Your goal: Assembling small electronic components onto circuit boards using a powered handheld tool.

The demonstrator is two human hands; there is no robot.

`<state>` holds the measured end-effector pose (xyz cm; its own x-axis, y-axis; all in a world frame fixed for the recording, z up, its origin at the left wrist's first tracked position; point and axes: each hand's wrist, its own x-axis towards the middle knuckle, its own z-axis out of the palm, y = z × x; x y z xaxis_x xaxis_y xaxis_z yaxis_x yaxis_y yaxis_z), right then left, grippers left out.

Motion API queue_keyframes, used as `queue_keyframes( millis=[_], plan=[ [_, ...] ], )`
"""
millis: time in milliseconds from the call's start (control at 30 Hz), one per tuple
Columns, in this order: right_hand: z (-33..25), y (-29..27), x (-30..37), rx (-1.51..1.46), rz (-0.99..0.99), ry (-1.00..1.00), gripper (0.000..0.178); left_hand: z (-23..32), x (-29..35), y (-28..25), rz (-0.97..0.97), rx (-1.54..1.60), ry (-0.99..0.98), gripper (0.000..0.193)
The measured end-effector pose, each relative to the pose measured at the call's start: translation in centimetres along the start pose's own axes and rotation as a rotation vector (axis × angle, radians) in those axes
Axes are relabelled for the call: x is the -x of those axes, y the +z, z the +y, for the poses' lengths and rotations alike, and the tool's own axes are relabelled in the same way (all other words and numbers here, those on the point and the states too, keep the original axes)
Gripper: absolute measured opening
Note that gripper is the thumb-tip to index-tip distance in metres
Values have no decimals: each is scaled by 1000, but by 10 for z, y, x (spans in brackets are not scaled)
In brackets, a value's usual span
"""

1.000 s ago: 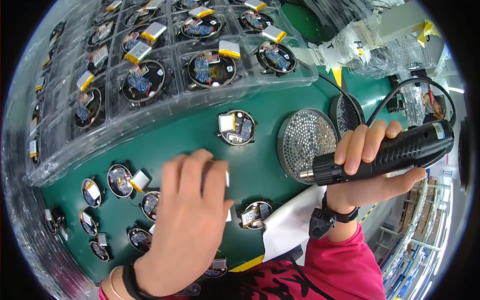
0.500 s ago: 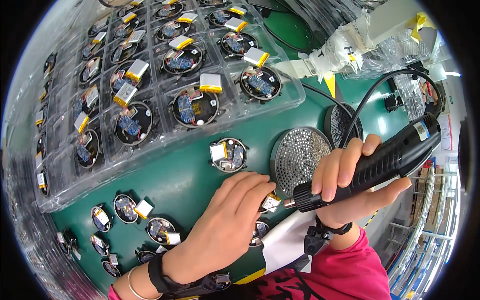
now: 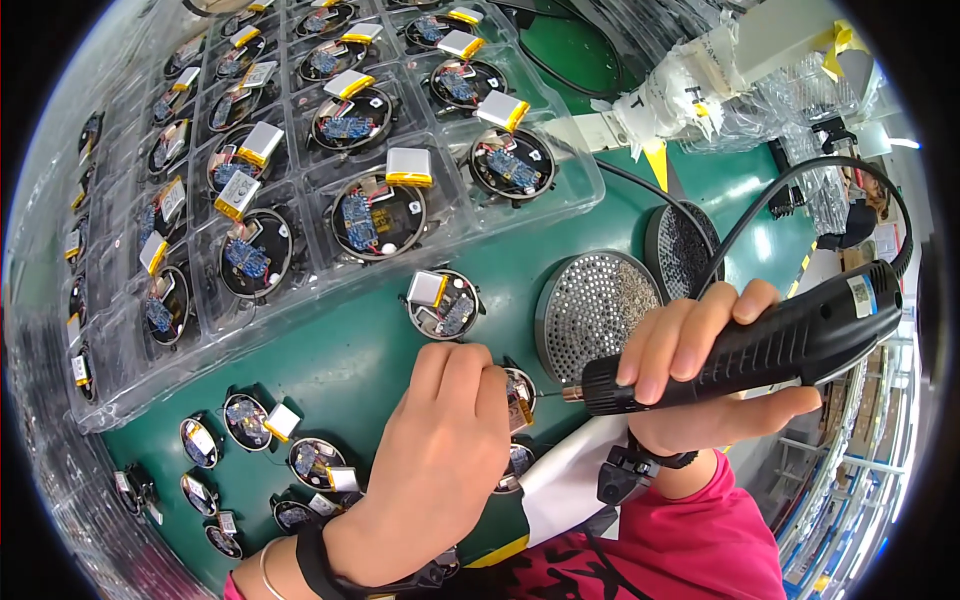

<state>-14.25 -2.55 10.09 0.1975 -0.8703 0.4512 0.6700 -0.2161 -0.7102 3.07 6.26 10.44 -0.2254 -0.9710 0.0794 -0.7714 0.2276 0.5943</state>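
Note:
My right hand [image 3: 700,370] is wrapped round a black electric screwdriver [image 3: 770,345], its thumb stretched out along the underside. The thin bit [image 3: 553,393] points left at the edge of a round electronic housing [image 3: 519,398]. My left hand [image 3: 435,460] has its fingers bent and grips this housing from the left, covering much of it. A yellow-and-silver battery shows in the housing's visible part. Just beyond my left knuckles lies another round housing [image 3: 444,305] with a silver battery [image 3: 427,288] and a circuit board inside.
A clear compartment tray [image 3: 310,285] full of round housings with batteries fills the back left. Two perforated round screw holders [image 3: 575,310] stand right of centre. Several more housings [image 3: 245,420] lie on the green mat at left. The screwdriver's cable [image 3: 790,170] arches at right.
My left fingers have curled in more and drawn back slightly, showing more of the housing. The screwdriver has moved slightly right, its bit more level.

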Motion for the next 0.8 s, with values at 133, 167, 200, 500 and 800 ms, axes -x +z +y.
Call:
queue_keyframes(
  millis=[133,167,200,500,800],
  plan=[
    [3,-2,2,31,-71,15,80,-3,-3,7,73,91,25,28],
    [3,-2,3,33,-67,15,80,-4,-4,9,120,140,38,27],
    [2,-2,3,32,-80,18,81,-4,-5,10,116,143,39,27],
    [8,-1,4,74,-87,4,79,-7,-7,9,24,-169,180,24],
    [7,-1,2,131,-92,-6,79,6,-7,8,90,-349,164,21]
  ],
)
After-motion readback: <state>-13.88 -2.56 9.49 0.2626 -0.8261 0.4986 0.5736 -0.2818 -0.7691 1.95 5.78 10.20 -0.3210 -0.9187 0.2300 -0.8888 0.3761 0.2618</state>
